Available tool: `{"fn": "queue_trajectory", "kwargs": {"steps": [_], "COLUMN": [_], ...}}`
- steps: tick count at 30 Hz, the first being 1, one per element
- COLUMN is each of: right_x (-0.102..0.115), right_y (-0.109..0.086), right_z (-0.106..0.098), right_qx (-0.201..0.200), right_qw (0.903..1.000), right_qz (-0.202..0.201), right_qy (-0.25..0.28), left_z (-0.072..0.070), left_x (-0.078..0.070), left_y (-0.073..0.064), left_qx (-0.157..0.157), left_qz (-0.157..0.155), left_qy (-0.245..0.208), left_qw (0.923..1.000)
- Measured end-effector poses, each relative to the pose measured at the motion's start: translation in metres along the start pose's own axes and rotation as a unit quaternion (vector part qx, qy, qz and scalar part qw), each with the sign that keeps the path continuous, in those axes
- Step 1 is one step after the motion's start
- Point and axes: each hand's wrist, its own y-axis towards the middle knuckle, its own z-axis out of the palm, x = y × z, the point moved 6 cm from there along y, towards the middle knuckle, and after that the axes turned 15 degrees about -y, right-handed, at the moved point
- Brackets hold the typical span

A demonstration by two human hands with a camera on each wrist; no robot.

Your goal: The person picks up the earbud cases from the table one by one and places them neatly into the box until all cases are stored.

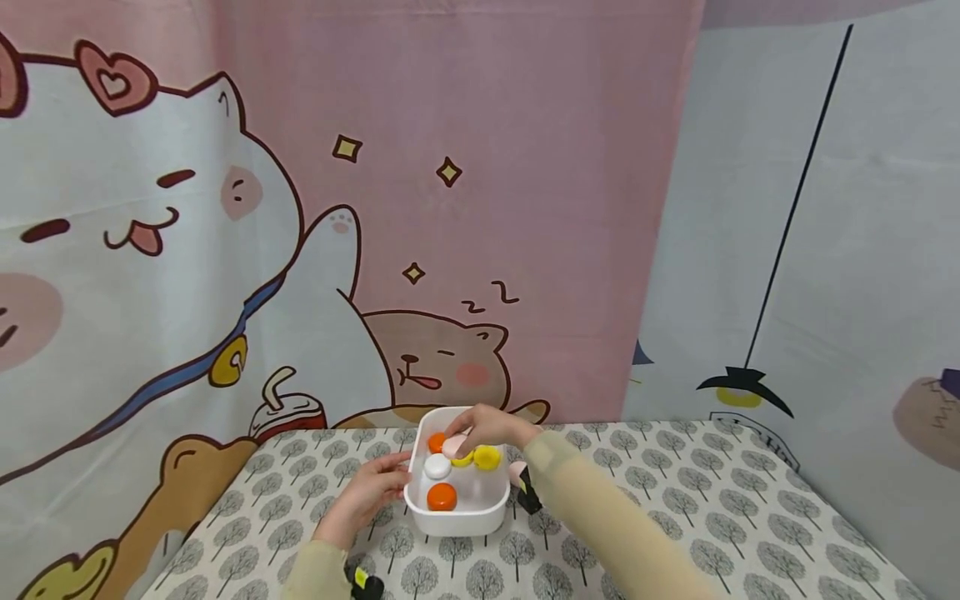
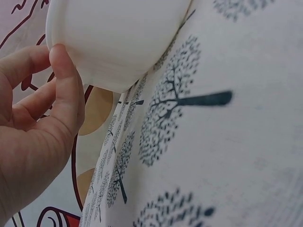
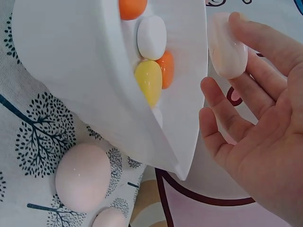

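Observation:
A white plastic box (image 1: 457, 523) stands on the cloth, holding smooth rounded pieces: an orange piece (image 1: 442, 497), a white piece (image 1: 437, 467), a yellow piece (image 1: 487, 457) and others. My left hand (image 1: 375, 487) is at the box's left side; in the left wrist view its fingertips (image 2: 60, 54) touch the outer wall. Above the far part of the box, my right hand (image 1: 491, 425) holds a pale pink egg-shaped piece (image 3: 228, 47) between thumb and fingers. In the right wrist view, its two lower fingers stay loosely bent beside the box rim.
Outside the box, to its right, lie a pale pink egg-shaped piece (image 3: 83, 178) and a second pink piece (image 3: 110, 218), partly cut off by the frame. A tree-patterned cloth (image 1: 712, 517) covers the table. Behind it hangs a cartoon-printed curtain (image 1: 525, 208).

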Motion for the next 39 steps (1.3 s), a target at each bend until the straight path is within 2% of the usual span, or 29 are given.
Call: {"fn": "queue_trajectory", "kwargs": {"steps": [7, 12, 28, 39], "right_x": [-0.002, -0.003, 0.002, -0.002], "right_y": [0.003, 0.004, 0.005, 0.006], "right_z": [0.007, 0.010, 0.018, 0.027], "right_qx": [0.003, 0.002, 0.033, 0.049], "right_qw": [0.9998, 0.9998, 0.9993, 0.9987], "right_qz": [0.015, 0.007, -0.001, 0.002], "right_qy": [0.011, 0.019, -0.014, 0.014], "left_z": [-0.001, 0.000, 0.000, -0.001], "left_x": [0.000, -0.002, -0.001, 0.000], "left_y": [0.002, 0.002, -0.001, 0.000], "left_qx": [-0.005, -0.003, 0.000, 0.005], "left_qz": [-0.002, -0.002, -0.004, -0.002], "left_qy": [0.000, -0.002, -0.005, -0.007], "left_qw": [1.0000, 1.0000, 1.0000, 1.0000]}}
